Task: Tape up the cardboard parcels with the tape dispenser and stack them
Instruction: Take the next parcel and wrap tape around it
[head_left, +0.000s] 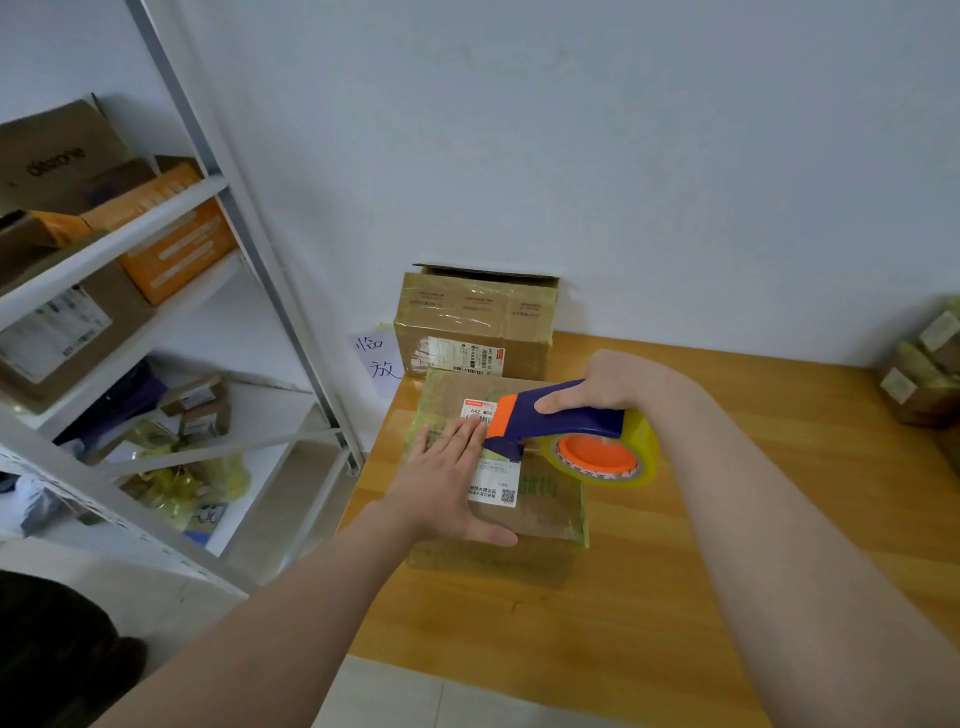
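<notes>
A taped cardboard parcel (540, 512) with a white shipping label lies on the wooden table (649, 613) near its left edge. My left hand (441, 483) presses flat on the parcel's top, fingers spread. My right hand (613, 382) grips the blue and orange tape dispenser (566, 421), whose yellowish tape roll (602, 457) hangs over the parcel's right side; its blade end touches the top by my left fingertips. A second taped parcel (472, 322) stands behind against the wall.
A grey metal shelf rack (156, 218) full of cardboard and orange boxes stands to the left. A handwritten paper note (376, 358) is stuck on the wall. More wrapped parcels (924, 364) sit at the table's far right edge.
</notes>
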